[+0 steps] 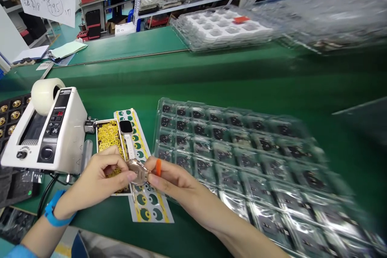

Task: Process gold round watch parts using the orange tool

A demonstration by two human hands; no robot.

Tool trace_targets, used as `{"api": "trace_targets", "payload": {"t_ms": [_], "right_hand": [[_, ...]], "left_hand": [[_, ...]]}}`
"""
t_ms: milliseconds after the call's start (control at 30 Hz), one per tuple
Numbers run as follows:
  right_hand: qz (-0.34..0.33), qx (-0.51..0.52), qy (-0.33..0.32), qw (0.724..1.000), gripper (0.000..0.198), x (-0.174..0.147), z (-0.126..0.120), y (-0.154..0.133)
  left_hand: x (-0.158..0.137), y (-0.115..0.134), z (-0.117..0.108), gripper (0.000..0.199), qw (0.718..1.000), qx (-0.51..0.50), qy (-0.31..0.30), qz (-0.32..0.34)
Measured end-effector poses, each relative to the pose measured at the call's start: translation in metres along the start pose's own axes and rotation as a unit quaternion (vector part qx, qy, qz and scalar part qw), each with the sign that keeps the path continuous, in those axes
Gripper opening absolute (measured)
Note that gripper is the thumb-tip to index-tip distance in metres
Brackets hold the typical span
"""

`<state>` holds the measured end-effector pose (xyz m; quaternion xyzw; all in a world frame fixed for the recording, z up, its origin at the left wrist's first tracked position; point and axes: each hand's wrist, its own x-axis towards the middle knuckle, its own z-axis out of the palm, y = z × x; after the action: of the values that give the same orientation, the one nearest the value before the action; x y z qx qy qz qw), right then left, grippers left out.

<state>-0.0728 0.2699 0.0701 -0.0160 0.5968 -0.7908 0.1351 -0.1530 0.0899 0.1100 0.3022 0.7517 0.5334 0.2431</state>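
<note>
Between my two hands is a shiny rose-gold watch (138, 172), its round metal back or face tilted up; I cannot tell which side shows. My left hand (101, 175), with a blue band on the wrist, pinches its left edge between thumb and fingers. At the right edge, the thumb and fingers of my right hand (173, 177) grip the watch. A small orange piece (158, 167) is at a right-hand finger. Just beyond the hands lie a white box (97, 139) of yellow rings (109, 134), a cut-out sticker sheet (142, 139) and a white-strapped smartwatch (126, 127).
A white tape dispenser (68, 129) with a tape roll (45, 96) stands at left, beside a black tray (15, 109) of gold round parts. Clear compartment trays (159, 127) with dark parts cover the right. More stacked plastic trays (193, 40) lie on the back ledge.
</note>
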Motion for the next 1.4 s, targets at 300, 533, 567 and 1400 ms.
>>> {"api": "trace_targets", "payload": {"t_ms": [300,533,567,1400], "right_hand": [[-0.02,0.003,-0.005,1.0,0.05,0.001,0.001,-0.002],[-0.012,-0.006,-0.003,1.0,0.05,0.002,0.001,0.0],[-0.013,-0.011,0.0,1.0,0.051,0.002,0.001,0.001],[-0.01,0.1,-0.035,0.994,0.038,0.002,0.006,0.003]], "left_hand": [[-0.001,0.0,-0.001,0.027,1.0,0.008,0.001,-0.003],[0.001,-0.002,0.004,0.026,0.999,0.034,0.032,0.007],[0.0,-0.004,0.006,0.025,0.998,0.046,0.04,0.012],[-0.002,-0.022,0.016,0.027,0.985,0.024,0.035,0.166]]}}
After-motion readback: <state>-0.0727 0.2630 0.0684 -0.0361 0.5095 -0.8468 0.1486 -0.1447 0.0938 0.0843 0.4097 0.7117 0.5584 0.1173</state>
